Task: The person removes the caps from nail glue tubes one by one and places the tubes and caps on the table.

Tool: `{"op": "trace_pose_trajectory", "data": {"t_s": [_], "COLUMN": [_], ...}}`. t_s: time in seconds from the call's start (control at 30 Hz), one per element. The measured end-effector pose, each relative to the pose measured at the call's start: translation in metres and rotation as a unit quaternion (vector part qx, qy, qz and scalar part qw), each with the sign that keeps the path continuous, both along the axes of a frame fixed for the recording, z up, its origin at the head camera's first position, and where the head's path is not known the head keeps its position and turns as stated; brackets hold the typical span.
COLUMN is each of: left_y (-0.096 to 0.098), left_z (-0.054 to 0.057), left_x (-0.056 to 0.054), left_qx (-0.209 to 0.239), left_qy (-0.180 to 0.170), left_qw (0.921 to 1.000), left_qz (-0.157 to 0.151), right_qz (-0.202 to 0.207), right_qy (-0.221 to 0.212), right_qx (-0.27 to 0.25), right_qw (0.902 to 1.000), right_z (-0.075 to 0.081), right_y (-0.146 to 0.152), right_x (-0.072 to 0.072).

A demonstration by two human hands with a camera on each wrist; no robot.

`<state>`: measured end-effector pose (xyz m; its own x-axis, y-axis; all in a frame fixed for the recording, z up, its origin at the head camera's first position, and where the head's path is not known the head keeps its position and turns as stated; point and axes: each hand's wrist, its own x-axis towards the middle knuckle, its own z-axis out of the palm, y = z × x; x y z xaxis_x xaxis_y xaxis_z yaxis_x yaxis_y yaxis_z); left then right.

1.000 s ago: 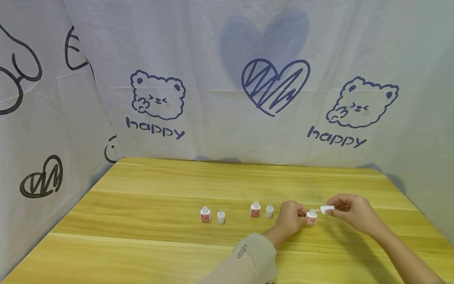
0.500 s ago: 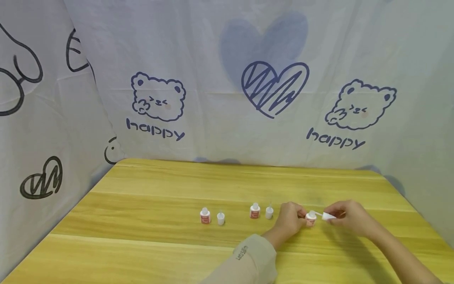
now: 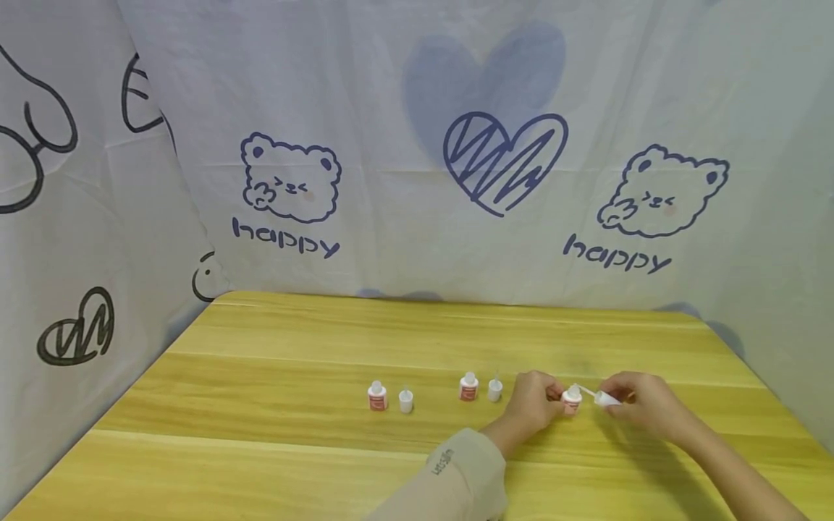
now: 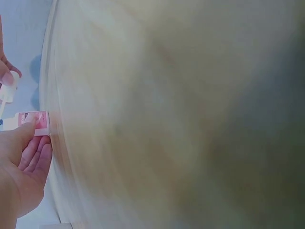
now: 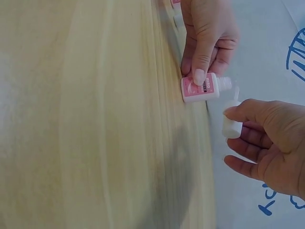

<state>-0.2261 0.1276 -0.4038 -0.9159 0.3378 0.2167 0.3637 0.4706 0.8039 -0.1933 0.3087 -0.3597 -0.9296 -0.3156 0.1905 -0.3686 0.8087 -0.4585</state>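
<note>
My left hand [image 3: 532,399] grips a small white bottle [image 3: 571,402] with a pink label, standing upright on the wooden table. In the left wrist view its thumb [image 4: 24,133] lies across the label. The bottle's neck is uncovered. My right hand [image 3: 641,401] pinches a white brush cap [image 3: 606,399] between thumb and fingers. The cap is tilted, and its thin applicator stem [image 5: 236,93] points at the bottle's mouth, with the tip right at the neck in the right wrist view.
Left of my hands stand two more uncapped bottles, a nearer-to-middle bottle [image 3: 468,387] and a far-left bottle [image 3: 377,396]. Beside each sits its cap, one cap [image 3: 495,390] and another cap [image 3: 406,400], stems up. A white printed cloth [image 3: 404,239] hangs behind the table [image 3: 260,449].
My right hand has lowered slightly and tilted the cap, so its stem now slants up toward the bottle's mouth. My left hand and its bottle have stayed nearly still.
</note>
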Motion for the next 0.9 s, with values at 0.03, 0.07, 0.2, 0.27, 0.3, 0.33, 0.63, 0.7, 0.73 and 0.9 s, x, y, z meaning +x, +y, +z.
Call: {"op": "trace_pose_trajectory", "data": {"t_s": [0.03,0.07,0.2,0.27,0.3,0.33,0.63,0.7,0.73,0.9], "left_y": [0.0,0.0,0.0,0.0,0.0,0.0,0.0,0.0,0.0,-0.001], "left_z": [0.0,0.0,-0.001,-0.002,-0.003,-0.003,-0.004,-0.004,-0.004,-0.005], "left_x": [0.0,0.0,-0.001,-0.002,-0.002,-0.002,-0.002,-0.002,-0.002,-0.003], "left_qx": [0.001,0.002,0.004,0.006,0.007,0.009,0.017,0.014,0.016,0.024], "left_qy": [-0.004,-0.007,-0.016,-0.016,-0.017,-0.016,-0.019,-0.017,-0.017,-0.013], "left_qw": [1.0,1.0,0.9999,0.9998,0.9998,0.9998,0.9995,0.9996,0.9996,0.9994], "left_qz": [-0.001,-0.001,-0.005,-0.006,-0.007,-0.009,-0.019,-0.017,-0.016,-0.02], "right_qz": [-0.001,-0.001,-0.011,-0.014,-0.018,-0.019,-0.039,-0.046,-0.049,-0.066], "right_qy": [0.004,0.007,0.012,0.019,0.022,0.025,0.043,0.031,0.027,0.007], "right_qx": [-0.001,-0.001,-0.01,-0.019,-0.026,-0.033,-0.086,-0.089,-0.09,-0.091], "right_qw": [1.0,1.0,0.9998,0.9995,0.9993,0.999,0.9946,0.9945,0.9944,0.9936], "right_z": [0.0,-0.001,-0.004,-0.008,-0.009,-0.011,-0.028,-0.029,-0.029,-0.031], "right_y": [0.001,0.001,0.003,0.003,0.003,0.003,0.002,0.001,0.0,-0.002], "right_x": [0.0,0.0,0.002,0.003,0.004,0.004,0.004,0.005,0.005,0.006]}}
